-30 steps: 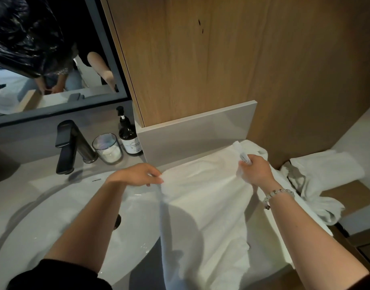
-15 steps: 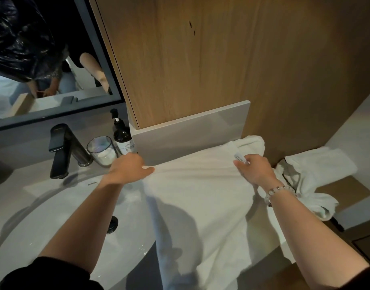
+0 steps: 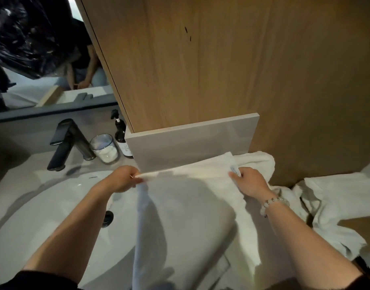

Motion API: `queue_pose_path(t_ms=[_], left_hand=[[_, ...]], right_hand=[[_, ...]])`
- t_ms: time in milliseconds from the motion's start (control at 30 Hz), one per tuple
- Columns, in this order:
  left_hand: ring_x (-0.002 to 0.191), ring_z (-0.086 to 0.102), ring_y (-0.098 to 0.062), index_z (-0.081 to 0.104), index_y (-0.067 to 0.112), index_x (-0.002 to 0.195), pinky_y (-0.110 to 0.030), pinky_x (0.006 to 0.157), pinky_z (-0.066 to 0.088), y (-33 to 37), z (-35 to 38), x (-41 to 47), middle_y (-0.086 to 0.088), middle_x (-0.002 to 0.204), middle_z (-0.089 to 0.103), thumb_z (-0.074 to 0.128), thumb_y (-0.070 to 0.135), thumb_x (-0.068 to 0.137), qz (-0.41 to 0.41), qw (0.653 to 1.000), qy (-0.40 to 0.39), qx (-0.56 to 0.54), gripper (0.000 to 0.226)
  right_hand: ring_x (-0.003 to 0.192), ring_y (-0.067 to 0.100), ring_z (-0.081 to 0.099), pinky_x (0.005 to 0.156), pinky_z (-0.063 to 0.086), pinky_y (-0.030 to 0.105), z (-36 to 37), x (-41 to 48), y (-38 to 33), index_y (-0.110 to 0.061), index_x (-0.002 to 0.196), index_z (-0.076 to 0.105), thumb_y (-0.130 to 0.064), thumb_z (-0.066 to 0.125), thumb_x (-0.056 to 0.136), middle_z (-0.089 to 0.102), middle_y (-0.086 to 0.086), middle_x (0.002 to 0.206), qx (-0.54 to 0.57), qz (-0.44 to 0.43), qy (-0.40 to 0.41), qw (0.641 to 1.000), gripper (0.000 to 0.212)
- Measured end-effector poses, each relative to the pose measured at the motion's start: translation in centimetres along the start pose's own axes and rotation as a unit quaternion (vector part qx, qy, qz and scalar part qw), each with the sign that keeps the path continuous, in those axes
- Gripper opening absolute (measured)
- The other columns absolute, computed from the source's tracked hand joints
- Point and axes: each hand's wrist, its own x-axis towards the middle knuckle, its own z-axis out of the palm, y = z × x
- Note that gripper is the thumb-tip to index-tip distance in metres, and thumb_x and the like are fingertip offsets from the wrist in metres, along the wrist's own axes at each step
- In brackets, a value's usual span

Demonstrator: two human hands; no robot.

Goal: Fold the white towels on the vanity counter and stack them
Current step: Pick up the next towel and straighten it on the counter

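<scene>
Head view, single frame.

Towel [image 3: 190, 206]: spread flat across the counter [image 3: 18, 164], to the right of the basin [image 3: 43, 206]. Its far edge runs along the foot of the grey panel [image 3: 190, 147] at the counter's back edge. The near part falls over the front edge and out of frame. Its left side drapes past the basin's right rim.

Left hand [image 3: 121, 178]: at the towel's far left corner, fingers curled, pinching the hem between thumb and fingertips. The corner is lifted slightly off the counter, and a fold of cloth hangs down from the pinch.

Right hand [image 3: 250, 181]: at the towel's far right corner, fingers curled over the edge and gripping it. A small white tag [image 3: 234, 169] shows just beside the fingertips. A bead bracelet [image 3: 272, 203] sits on this wrist.

We note that the two hands hold the same far edge, well apart, with the cloth stretched nearly straight between them. Both forearms lie over the towel's sides.

Second towel [image 3: 326, 206]: crumpled, unfolded, to the right of the right wrist near the counter's right end. We cannot tell whether it touches the first towel. More white cloth is bunched just behind the right hand, against the panel's right end.

Back left corner: black tap [image 3: 69, 141], glass [image 3: 105, 148] and dark pump bottle [image 3: 122, 141], in a row.
</scene>
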Motion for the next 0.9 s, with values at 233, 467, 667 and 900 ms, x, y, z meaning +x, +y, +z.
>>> queue_pose_path(t_ms=[233,467,667,900], left_hand=[[0.046,0.055,-0.019,0.045,0.007,0.077,-0.019,0.034,0.042,2.4,1.2,-1.0,-0.009,0.068,0.051,0.037,-0.005,0.091,-0.124,0.986,0.068,-0.090,0.020],[0.041,0.046,-0.020,0.049,0.006,0.102,-0.024,0.043,0.035,3.6,2.8,-2.2,-0.009,0.054,0.051,0.038,0.017,0.098,-0.165,0.982,0.090,-0.036,0.016],[0.059,0.050,-0.016,0.048,0.005,0.119,-0.024,0.057,0.044,4.5,3.8,-4.4,-0.004,0.074,0.054,0.053,0.023,0.095,-0.163,0.905,0.149,-0.364,0.030],[0.066,0.051,-0.010,0.059,0.016,0.100,-0.016,0.066,0.046,6.0,5.1,-7.5,0.003,0.089,0.055,0.074,0.010,0.077,-0.049,0.909,0.207,-0.358,0.028]], right_hand=[[0.104,0.030,0.059,0.084,0.041,0.031,-0.1,0.7,0.8,-0.008,0.117,0.059,-0.039,0.035,0.099,0.065,0.013,0.113,-0.031,-0.086,-0.012,0.996,0.042],[0.098,0.029,0.060,0.079,0.041,0.030,0.4,0.7,2.2,-0.008,0.113,0.057,-0.037,0.038,0.099,0.066,0.013,0.106,-0.016,-0.072,-0.036,0.997,0.037],[0.105,0.030,0.058,0.086,0.046,0.036,0.0,0.1,-2.7,-0.010,0.121,0.053,-0.041,0.063,0.083,0.063,0.010,0.111,0.004,-0.109,0.161,0.981,0.050],[0.110,0.025,0.054,0.091,0.038,0.033,3.7,-1.3,-15.4,-0.017,0.108,0.061,-0.054,0.049,0.089,0.062,0.006,0.114,-0.016,-0.288,-0.127,0.949,0.043]])
